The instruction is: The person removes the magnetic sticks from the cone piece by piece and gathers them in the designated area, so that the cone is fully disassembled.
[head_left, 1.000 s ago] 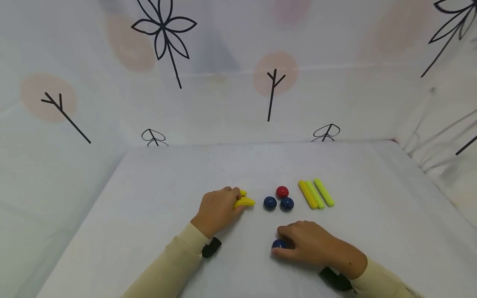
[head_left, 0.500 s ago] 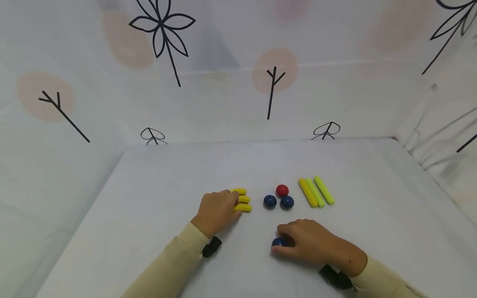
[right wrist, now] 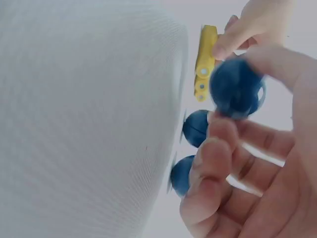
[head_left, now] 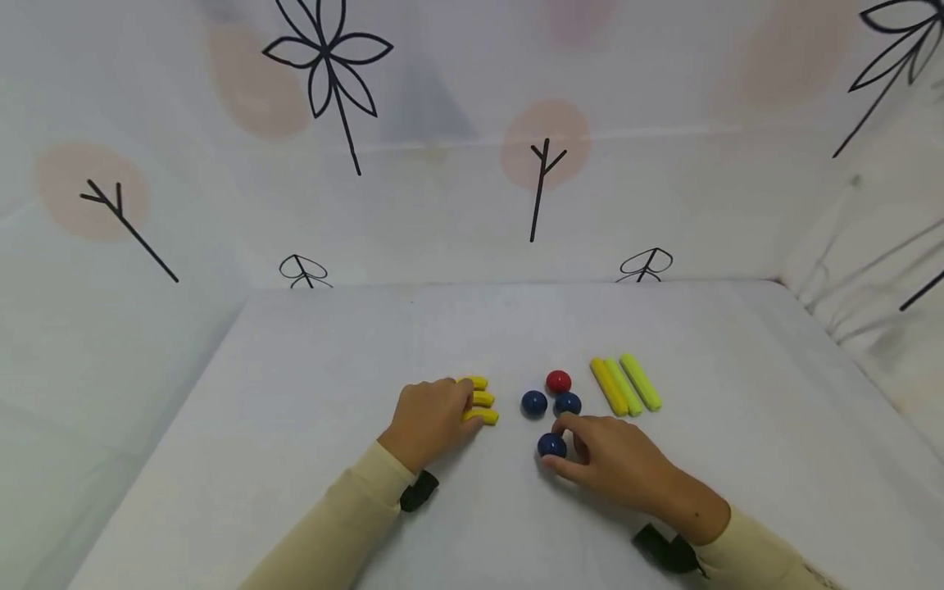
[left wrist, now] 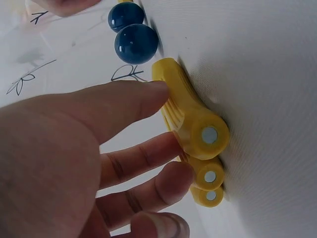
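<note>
Three curved yellow magnetic rods lie side by side on the white table, partly covered by my left hand. In the left wrist view, its thumb and curled fingers hold the nearest yellow rod, whose end shows a round silver magnet. My right hand pinches a shiny dark blue ball between thumb and fingers, just in front of the other balls. Behind it sit two more dark blue balls, a left one and a right one, with a red ball behind them.
Right of the balls lie three straight rods: a yellow one and two yellow-green ones, the outer one slightly apart. White cloth with black plant drawings rises behind the table and along both sides.
My right hand has moved the blue ball forward, towards the other balls. My left hand has brought the curved yellow rods into a row of three, then stayed nearly still.
</note>
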Available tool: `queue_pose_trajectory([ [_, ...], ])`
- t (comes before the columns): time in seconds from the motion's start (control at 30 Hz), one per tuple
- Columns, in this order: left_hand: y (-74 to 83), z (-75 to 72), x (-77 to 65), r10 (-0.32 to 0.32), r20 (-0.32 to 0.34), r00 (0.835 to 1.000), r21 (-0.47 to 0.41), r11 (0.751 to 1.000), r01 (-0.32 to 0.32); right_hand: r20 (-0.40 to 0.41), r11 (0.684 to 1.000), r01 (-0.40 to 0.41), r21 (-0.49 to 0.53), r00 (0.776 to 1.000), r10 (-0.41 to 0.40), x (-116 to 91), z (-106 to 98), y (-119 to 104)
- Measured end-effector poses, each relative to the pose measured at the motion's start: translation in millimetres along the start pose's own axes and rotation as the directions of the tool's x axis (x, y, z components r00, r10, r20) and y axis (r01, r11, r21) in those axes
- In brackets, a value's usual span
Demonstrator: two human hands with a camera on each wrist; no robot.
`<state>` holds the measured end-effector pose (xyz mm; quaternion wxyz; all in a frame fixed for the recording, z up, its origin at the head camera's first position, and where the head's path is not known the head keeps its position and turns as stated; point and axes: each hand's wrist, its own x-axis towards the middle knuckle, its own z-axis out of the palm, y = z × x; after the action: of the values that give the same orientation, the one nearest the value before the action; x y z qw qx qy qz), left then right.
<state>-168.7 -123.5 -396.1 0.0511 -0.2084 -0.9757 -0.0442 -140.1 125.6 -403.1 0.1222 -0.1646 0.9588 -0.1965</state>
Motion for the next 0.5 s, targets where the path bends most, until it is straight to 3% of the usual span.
queue_pose_trajectory([
  [0.17,0.5,2.8,-0.9,-0.006,0.01,1.0,-0.004,1.0,0.006,0.017,0.997,-0.073,0.031,0.997,0.073,1.3,5.1,1.4],
  [0.5,0.2,3.6,1.3,0.004,-0.008,1.0,-0.034,0.999,-0.004,0.014,0.996,-0.074,0.049,0.997,0.073,2.3,6.3,2.1],
])
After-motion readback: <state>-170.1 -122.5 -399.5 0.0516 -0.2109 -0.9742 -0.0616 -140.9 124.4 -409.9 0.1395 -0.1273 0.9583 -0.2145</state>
